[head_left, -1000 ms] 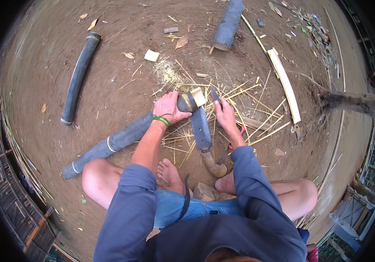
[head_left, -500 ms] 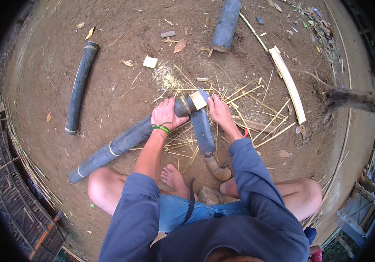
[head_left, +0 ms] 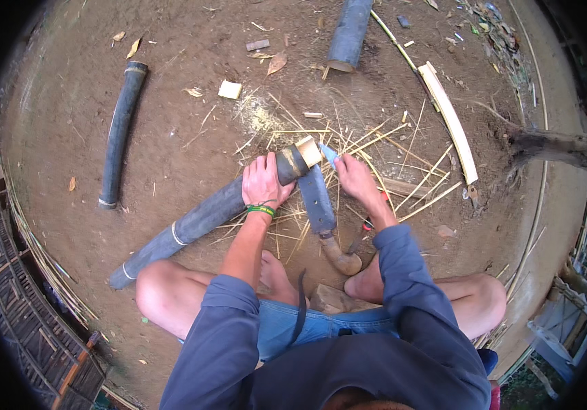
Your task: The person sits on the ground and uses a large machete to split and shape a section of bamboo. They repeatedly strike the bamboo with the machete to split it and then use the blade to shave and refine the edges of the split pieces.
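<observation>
— So, where are the hands right now?

— Both are out in front of the seated person, over bare brown dirt. The left hand (head_left: 264, 182) lies wrapped over a long dark bamboo pole (head_left: 204, 217) close to its cut end, fingers curled down around it, a green band at the wrist.

— And the pole itself?

— It runs slantwise from beside the person's left knee up to the middle of the ground, its pale cut end (head_left: 308, 151) raised toward the right hand.

— What does the right hand hold?

— The right hand (head_left: 353, 177) is closed around a small light-blue tool (head_left: 328, 155) whose tip points at that cut end. Whether the tip touches the bamboo, I cannot tell.

— Anything lying between the arms?

— A broad dark machete with a pale wooden handle (head_left: 322, 208) rests on the ground just under the pole's end, handle toward the bare feet. Thin yellow bamboo slivers (head_left: 375, 147) are scattered all around it.

— Farther off?

— A second dark bamboo length (head_left: 120, 133) lies well apart at the left, a shorter grey-blue piece (head_left: 348, 33) at the top, and a pale split strip of bamboo (head_left: 452, 123) at the right.
</observation>
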The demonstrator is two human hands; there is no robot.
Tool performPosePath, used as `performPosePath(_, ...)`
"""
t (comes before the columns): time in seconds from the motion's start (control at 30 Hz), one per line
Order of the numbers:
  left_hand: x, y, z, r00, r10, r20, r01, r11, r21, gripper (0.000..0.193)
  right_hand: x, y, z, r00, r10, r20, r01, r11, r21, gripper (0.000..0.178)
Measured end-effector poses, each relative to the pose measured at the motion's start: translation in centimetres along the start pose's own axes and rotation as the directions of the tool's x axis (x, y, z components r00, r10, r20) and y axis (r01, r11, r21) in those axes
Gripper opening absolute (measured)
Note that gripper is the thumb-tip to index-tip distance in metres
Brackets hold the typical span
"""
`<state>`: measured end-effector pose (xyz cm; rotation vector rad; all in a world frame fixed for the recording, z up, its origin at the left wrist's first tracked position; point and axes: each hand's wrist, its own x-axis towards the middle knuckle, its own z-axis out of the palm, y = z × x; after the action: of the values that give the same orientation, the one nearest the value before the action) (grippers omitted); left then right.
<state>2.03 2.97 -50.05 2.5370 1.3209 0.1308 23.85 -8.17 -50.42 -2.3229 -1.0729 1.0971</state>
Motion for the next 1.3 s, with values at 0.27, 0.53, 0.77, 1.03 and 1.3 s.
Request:
performPosePath(0.27, -0.7, 0.1, 0.7, 0.999, -0.002, -0.045, 0.002, 1.0, 0.007, 0.081, -1.9, 1.6, 3.2, 0.989, -0.003, -0.15, 0.014, 0.997, 0.073, 0.032)
performPosePath(0.53, -0.8, -0.2, 1.0, 0.998, 0.005, -0.064, -0.005, 1.0, -0.001, 0.082, -2.7, 0.1, 3.3, 0.989, 0.003, -0.148, 0.013, 0.994, 0.106, 0.032)
performPosePath(0.77, -0.5, 0.2, 0.5, 0.998, 0.011, -0.068, -0.01, 1.0, 0.007, 0.079, -1.9, 0.2, 3.7, 0.987, -0.013, -0.163, 0.02, 0.999, 0.037, 0.031)
performPosePath(1.03, -0.5, 0.3, 0.6, 0.999, 0.013, -0.052, -0.012, 1.0, 0.021, 0.083, -1.4, 0.4, 4.5, 0.991, 0.039, -0.132, -0.042, 0.999, -0.017, 0.03)
performPosePath(1.3, -0.6, 0.0, 1.2, 0.996, 0.006, -0.088, -0.005, 1.0, 0.021, 0.079, -1.8, 0.3, 5.8, 0.999, 0.013, 0.053, -0.022, 0.985, 0.169, 0.033)
